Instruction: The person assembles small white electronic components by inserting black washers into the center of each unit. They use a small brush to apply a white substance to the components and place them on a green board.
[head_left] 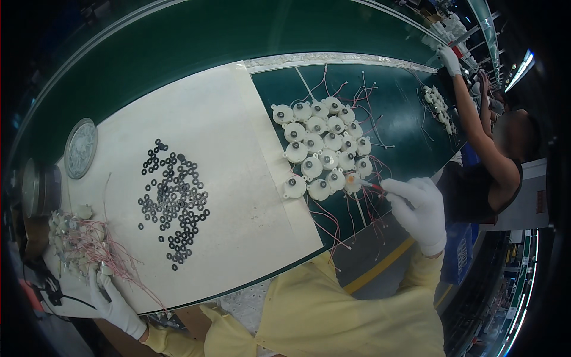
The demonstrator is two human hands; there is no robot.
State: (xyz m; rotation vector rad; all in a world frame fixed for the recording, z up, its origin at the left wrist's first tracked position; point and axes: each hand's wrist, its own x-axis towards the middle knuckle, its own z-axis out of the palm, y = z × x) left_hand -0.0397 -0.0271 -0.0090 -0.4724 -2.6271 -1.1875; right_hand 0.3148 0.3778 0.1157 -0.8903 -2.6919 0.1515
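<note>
My gloved right hand (416, 208) is closed on a slim tool with a red section (375, 187). Its thin end reaches to a round white part (353, 183) at the lower right of a cluster of similar parts (332, 141). That part shows an orange-brown middle, while the others carry dark centres. On the far left my gloved left hand (116, 306) has its fingers stretched out and apart, touching the near edge of a heap of white parts with pink wires (83, 241). Between the two hands, many small black rings (175, 199) lie scattered on a white sheet (250, 208).
Pink and red wires trail from the clustered parts over the green table (401, 128). A round clear dish (81, 147) and stacked round containers (44, 187) stand at the left. At right, a co-worker (493, 154) reaches over the table near another group of white parts (439, 110).
</note>
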